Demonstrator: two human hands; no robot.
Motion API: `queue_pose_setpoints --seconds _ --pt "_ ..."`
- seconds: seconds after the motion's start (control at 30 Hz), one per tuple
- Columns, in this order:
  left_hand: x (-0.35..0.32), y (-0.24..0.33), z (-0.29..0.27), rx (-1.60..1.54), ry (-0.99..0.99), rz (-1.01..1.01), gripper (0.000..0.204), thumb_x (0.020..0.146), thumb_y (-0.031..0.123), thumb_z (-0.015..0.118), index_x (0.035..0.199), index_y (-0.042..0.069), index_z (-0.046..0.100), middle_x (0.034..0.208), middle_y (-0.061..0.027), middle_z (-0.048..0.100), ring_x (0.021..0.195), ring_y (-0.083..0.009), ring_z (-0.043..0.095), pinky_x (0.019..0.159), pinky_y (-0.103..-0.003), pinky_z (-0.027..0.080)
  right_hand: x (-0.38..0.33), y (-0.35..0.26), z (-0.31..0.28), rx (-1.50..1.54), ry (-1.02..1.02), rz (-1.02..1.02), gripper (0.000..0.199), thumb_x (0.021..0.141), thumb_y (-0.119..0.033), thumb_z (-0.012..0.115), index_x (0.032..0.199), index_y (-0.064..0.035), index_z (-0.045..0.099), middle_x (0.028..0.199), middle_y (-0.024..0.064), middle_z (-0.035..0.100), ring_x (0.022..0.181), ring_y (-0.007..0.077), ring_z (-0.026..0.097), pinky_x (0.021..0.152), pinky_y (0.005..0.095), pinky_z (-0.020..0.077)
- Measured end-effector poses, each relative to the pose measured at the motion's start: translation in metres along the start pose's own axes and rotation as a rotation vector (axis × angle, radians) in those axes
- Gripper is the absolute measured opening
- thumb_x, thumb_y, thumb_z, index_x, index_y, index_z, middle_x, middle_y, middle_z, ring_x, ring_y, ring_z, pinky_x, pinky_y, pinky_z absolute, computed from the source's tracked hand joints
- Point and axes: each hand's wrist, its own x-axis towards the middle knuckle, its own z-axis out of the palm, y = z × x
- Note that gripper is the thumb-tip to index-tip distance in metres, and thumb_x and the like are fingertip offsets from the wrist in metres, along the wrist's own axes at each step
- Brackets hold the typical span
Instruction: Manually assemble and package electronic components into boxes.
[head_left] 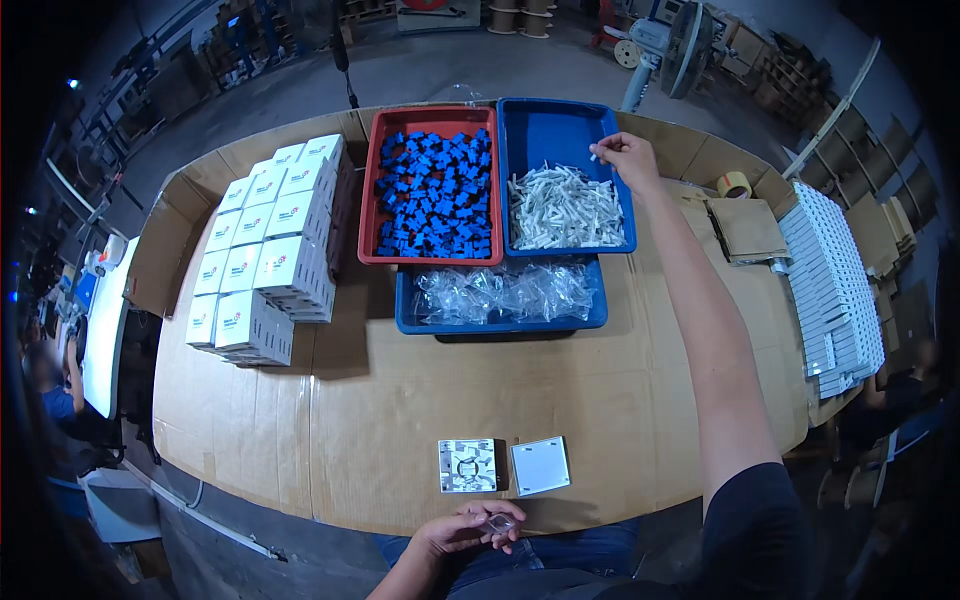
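Note:
My left hand [475,527] is at the table's near edge, its fingers curled round a small clear plastic piece [499,522]. My right hand [629,162] is stretched far out over the right rim of a blue tray [556,118], pinching a small white stick-like piece [597,156]. Many similar white pieces [565,208] lie heaped in that tray. Just beyond my left hand lie a white square housing [467,466] with moulded inner parts and a plain white square plate [540,467], side by side.
A red tray [368,190] holds blue plastic clips [434,190]. Nearer, another blue tray [500,327] holds clear plastic pieces [505,293]. White boxes [270,240] are stacked at left. At right are a tape roll [733,185], brown cardboard pieces [748,229] and stacked white parts [832,290].

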Motion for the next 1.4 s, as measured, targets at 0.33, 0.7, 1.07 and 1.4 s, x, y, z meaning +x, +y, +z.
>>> queue_pose_setpoints --seconds 0.33,0.7,1.07,1.4 --pt "-0.009 -0.017 -0.018 0.092 0.016 0.046 0.062 0.097 0.054 0.064 0.117 -0.005 0.065 0.102 -0.0178 0.067 0.093 -0.0262 0.064 0.093 -0.048 0.055 -0.118 -0.072 -0.018 0.855 -0.137 0.094 0.024 0.095 -0.018 0.079 0.108 -0.0025 0.066 0.096 0.0086 0.074 0.097 0.0236 0.076 0.078 0.0314 0.0619" --pt "0.053 -0.011 0.021 -0.071 -0.021 0.204 0.068 0.108 0.054 0.046 0.146 -0.003 0.047 0.116 -0.0153 0.066 0.096 -0.0254 0.065 0.095 -0.046 0.054 -0.331 -0.074 -0.011 0.832 -0.311 0.269 0.025 0.093 -0.004 0.075 0.117 0.0006 0.069 0.109 0.0127 0.076 0.103 0.0184 0.072 0.084 0.0316 0.0594" --pt "0.047 -0.039 0.004 -0.039 0.029 0.091 0.059 0.11 0.042 0.049 0.142 -0.007 0.051 0.125 -0.0244 0.067 0.097 -0.0275 0.07 0.092 -0.044 0.061 -0.491 -0.08 0.015 0.705 -0.418 0.452 0.019 0.096 0.003 0.069 0.114 0.0047 0.073 0.118 0.0147 0.075 0.099 0.0158 0.071 0.092 0.0292 0.058" --pt "0.048 -0.039 0.007 0.081 0.073 0.097 0.06 0.11 0.047 0.048 0.141 -0.004 0.053 0.122 -0.0174 0.07 0.097 -0.0238 0.07 0.097 -0.042 0.059 -0.511 -0.099 0.009 0.773 -0.341 0.376 0.014 0.097 0.001 0.068 0.11 0.0033 0.071 0.103 0.0109 0.075 0.089 0.0144 0.07 0.082 0.0285 0.0588"
